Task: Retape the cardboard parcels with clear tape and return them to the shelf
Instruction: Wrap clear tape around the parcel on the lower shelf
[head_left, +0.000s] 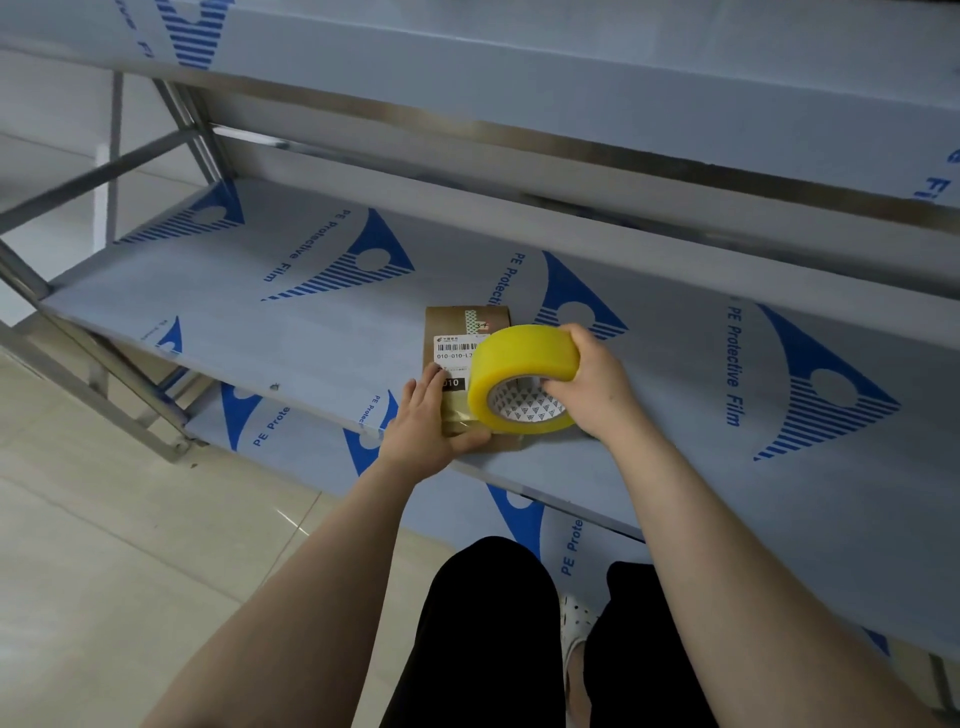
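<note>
On the middle shelf (260, 312), near its front edge, lies the small cardboard parcel (453, 318), flat, with a white barcode label (455, 349) on its top. My left hand (423, 421) rests on the left part of the parcel. Its fingers (427, 383) are straight and close together and point to the far side, and the thumb (470, 441) stretches to the right along the near edge.

My right hand (597, 387) holds the yellowish tape roll (519, 364) just above the right part of the parcel. Here the fingers curl into the core of the roll, and the rest of the hand lies on the outside of it. The roll is tilted, its opening facing me. Whether the roll touches the parcel, I cannot tell.

All shelves carry blue-printed protective film. Below, near me, are my legs in black trousers (488, 623) and the pale tiled floor (130, 493) at the left.
</note>
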